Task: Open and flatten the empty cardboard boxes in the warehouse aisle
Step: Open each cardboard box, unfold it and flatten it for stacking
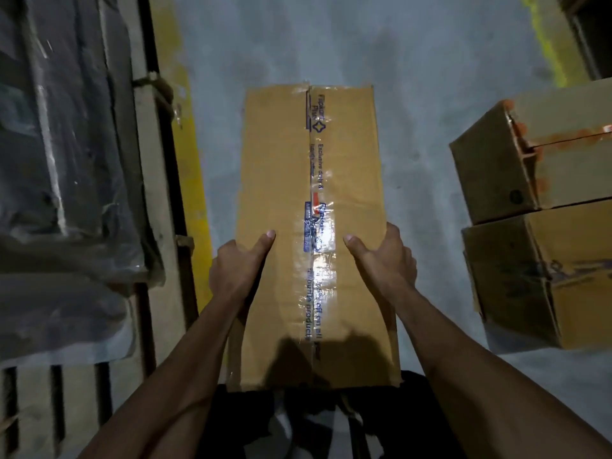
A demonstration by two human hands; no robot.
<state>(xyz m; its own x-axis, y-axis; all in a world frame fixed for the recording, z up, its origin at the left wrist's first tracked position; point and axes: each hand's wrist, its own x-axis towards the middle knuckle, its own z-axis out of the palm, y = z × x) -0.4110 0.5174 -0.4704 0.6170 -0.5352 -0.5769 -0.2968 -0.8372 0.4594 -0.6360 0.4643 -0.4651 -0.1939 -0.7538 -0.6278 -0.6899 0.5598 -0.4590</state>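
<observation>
A long brown cardboard box (275,180) is held out in front of me above the grey floor, its top flaps closed along a centre seam under clear printed tape (316,226). My left hand (236,270) grips the box's left edge, thumb on the top face. On the right edge my right hand (385,260) grips the same way. The box's near end rests close to my body.
Two more cardboard boxes (536,226) stand stacked on the floor at the right. A wooden pallet (155,200) with plastic-wrapped dark goods (63,160) fills the left side, beside a yellow floor line (192,180). Bare concrete floor (331,38) lies ahead.
</observation>
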